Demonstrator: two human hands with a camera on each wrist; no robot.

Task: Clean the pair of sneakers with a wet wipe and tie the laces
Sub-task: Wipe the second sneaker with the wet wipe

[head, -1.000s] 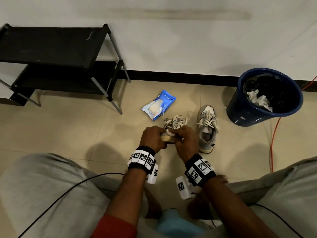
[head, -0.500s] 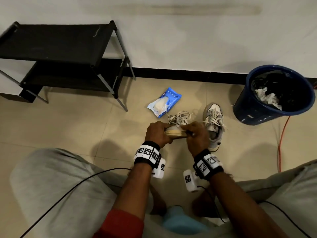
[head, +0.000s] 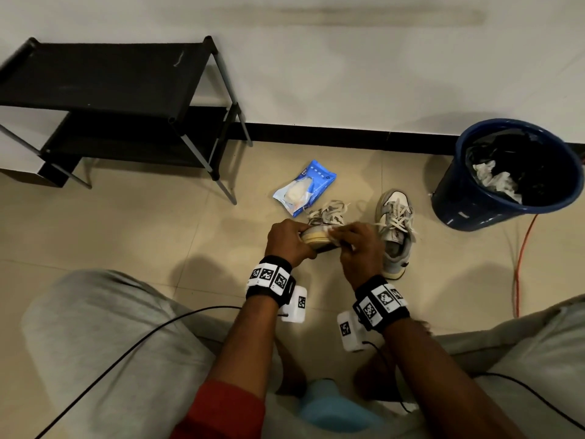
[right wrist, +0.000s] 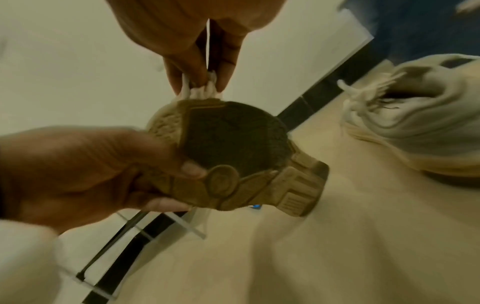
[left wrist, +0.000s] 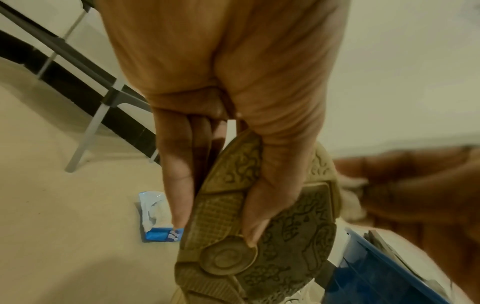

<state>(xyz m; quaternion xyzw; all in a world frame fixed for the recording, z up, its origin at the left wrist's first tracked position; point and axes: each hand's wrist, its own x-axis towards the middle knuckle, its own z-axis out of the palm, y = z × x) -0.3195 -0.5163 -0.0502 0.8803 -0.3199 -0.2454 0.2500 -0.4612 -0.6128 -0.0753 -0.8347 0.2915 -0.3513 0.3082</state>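
Observation:
My left hand (head: 286, 240) grips a grey sneaker (head: 319, 234) lifted off the floor, heel towards me, its tan sole (left wrist: 259, 236) facing down and its laces loose. The thumb lies across the sole (right wrist: 228, 156). My right hand (head: 357, 248) pinches a white wet wipe (right wrist: 200, 90) against the sneaker's rim. The wipe (head: 335, 231) peeks out between the hands. The second sneaker (head: 394, 232) stands upright on the floor just right of my right hand, laces untied.
A blue wet wipe pack (head: 304, 188) lies open on the tiled floor beyond the hands. A blue bin (head: 506, 182) with used wipes stands at the right by an orange cable (head: 522, 258). A black shoe rack (head: 110, 103) stands at the back left against the wall.
The right hand has slid the wipe along the sneaker's rim, from its top towards the side. The left hand keeps the same hold on the sneaker.

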